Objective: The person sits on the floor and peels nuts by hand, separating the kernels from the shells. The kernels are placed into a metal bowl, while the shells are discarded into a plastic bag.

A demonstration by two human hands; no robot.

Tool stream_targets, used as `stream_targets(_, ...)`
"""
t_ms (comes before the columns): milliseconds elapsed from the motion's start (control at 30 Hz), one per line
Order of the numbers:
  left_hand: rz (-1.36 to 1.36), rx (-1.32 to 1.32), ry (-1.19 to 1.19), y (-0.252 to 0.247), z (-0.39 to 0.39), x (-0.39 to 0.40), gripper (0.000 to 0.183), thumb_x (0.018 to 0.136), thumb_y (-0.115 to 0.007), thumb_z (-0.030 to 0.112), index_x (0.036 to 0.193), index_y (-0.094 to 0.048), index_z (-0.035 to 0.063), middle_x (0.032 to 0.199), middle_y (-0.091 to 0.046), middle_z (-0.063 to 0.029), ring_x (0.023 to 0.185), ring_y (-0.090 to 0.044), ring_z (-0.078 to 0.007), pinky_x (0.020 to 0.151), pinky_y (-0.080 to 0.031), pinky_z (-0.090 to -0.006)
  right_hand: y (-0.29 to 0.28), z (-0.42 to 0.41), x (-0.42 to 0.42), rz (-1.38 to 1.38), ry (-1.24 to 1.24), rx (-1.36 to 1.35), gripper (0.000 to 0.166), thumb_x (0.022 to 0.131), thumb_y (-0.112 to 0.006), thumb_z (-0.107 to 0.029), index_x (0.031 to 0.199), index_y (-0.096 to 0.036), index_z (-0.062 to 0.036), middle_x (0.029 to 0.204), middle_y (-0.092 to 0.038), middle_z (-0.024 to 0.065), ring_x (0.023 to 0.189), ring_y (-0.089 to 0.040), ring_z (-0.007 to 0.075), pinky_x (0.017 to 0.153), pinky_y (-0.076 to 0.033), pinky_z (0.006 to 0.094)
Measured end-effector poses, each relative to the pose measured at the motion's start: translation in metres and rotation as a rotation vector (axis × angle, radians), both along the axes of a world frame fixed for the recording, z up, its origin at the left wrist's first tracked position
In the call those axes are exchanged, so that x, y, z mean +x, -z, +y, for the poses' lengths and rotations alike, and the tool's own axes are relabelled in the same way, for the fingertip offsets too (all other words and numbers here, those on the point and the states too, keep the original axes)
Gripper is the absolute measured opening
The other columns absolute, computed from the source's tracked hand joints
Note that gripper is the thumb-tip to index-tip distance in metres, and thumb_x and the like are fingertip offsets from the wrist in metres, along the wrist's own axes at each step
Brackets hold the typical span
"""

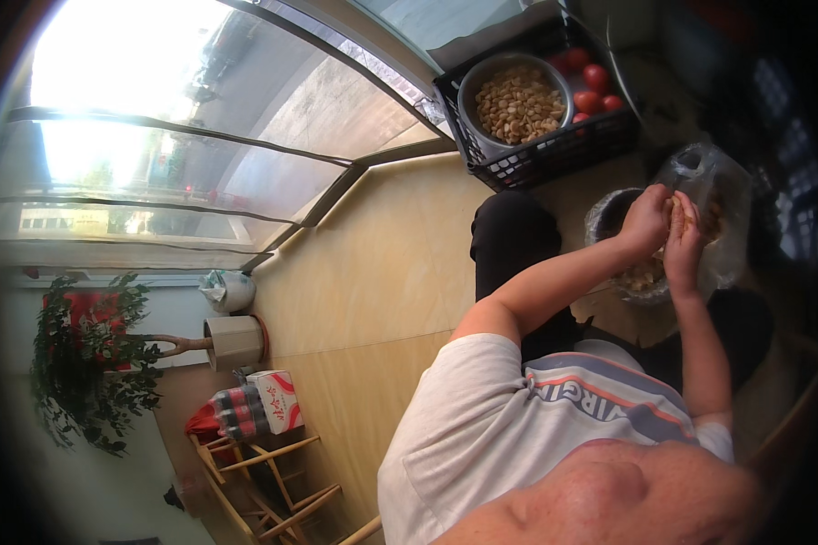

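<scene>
My left hand [646, 216] and my right hand [686, 238] meet fingertip to fingertip. Both pinch a small tan piece [675, 202], mostly hidden by the fingers. Below them stands a dark container [617, 210] lined with clear plastic, with pale scraps [641, 276] in its near part. Right beside it, a clear plastic bag [729, 248] holds brown pieces [714, 211], partly covered by my right hand. Farther off to the left, a steel bowl [465, 109] full of tan kernels [518, 105], perhaps beans or nuts, rests on a black plastic crate [538, 167].
Red tomatoes [594, 78] lie in the crate beside the bowl. My bent knee [514, 225] is just left of the container. A glazed wall [293, 116] borders the tan floor [361, 272]. Left are a potted plant [235, 343], packed bottles [240, 412], a carton [277, 400] and wooden stools [273, 470].
</scene>
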State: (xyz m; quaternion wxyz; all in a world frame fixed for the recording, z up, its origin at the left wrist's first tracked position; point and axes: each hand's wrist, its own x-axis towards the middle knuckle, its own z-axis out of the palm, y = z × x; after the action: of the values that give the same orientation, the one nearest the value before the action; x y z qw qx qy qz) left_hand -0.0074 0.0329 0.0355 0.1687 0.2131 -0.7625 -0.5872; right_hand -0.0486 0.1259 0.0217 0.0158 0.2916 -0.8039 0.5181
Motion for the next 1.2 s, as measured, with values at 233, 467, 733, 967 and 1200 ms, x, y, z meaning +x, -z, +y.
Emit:
stream_targets(233,0.054,0.197,0.288,0.001,-0.021,-0.002,0.02,0.09,-0.051,0.017,0.089,-0.054,-0.0019,0.072,-0.058,-0.0101,0.058,-0.056,-0.018,0.054,-0.046,-0.0293,-0.005,0.007,-0.007,-0.102,-0.043,-0.097,0.025,0.095,-0.042,-0.014,0.113,-0.052,-0.0005,0.108,-0.057,0.0133,0.098,-0.057,0.0228,0.085,-0.045,0.0309)
stream_targets(467,-0.012,0.323,0.287,-0.002,-0.027,-0.003,0.019,0.089,-0.054,0.014,0.09,-0.057,-0.0043,0.067,-0.06,-0.008,0.057,-0.059,-0.0126,0.05,-0.047,-0.0246,0.003,0.004,-0.018,-0.296,-0.052,-0.172,0.025,0.094,-0.043,-0.016,0.109,-0.055,0.0009,0.102,-0.061,0.0124,0.094,-0.058,0.0192,0.082,-0.045,0.0283)
stream_targets(733,0.081,0.165,0.192,0.036,-0.02,-0.01,0.014,0.09,-0.047,0.005,0.095,-0.059,-0.0018,0.067,-0.06,-0.0052,0.051,-0.055,-0.01,0.048,-0.045,-0.0234,-0.005,0.01,-0.015,-0.426,-0.018,-0.296,0.024,0.094,-0.043,-0.016,0.106,-0.057,-0.0005,0.092,-0.062,0.0096,0.082,-0.059,0.0149,0.073,-0.047,0.0257)
stream_targets(967,0.096,0.706,0.145,0.007,-0.022,-0.006,0.013,0.091,-0.05,0.009,0.098,-0.054,-0.002,0.082,-0.06,-0.0088,0.062,-0.057,-0.0123,0.058,-0.051,-0.0253,-0.003,0.012,-0.022,-0.853,-0.014,-0.582,0.028,0.095,-0.041,-0.022,0.11,-0.055,-0.0021,0.1,-0.058,0.0057,0.088,-0.057,0.0116,0.078,-0.045,0.0237)
stream_targets(1200,0.162,1.0,0.112,0.014,-0.036,-0.005,0.012,0.09,-0.053,0.016,0.093,-0.055,0.0044,0.083,-0.06,-0.0059,0.061,-0.053,-0.0105,0.055,-0.047,-0.0229,-0.006,0.007,-0.017,-0.786,-0.105,-0.474,0.021,0.087,-0.059,-0.016,0.102,-0.061,-0.0019,0.088,-0.057,0.0012,0.074,-0.053,0.0073,0.068,-0.043,0.0192)
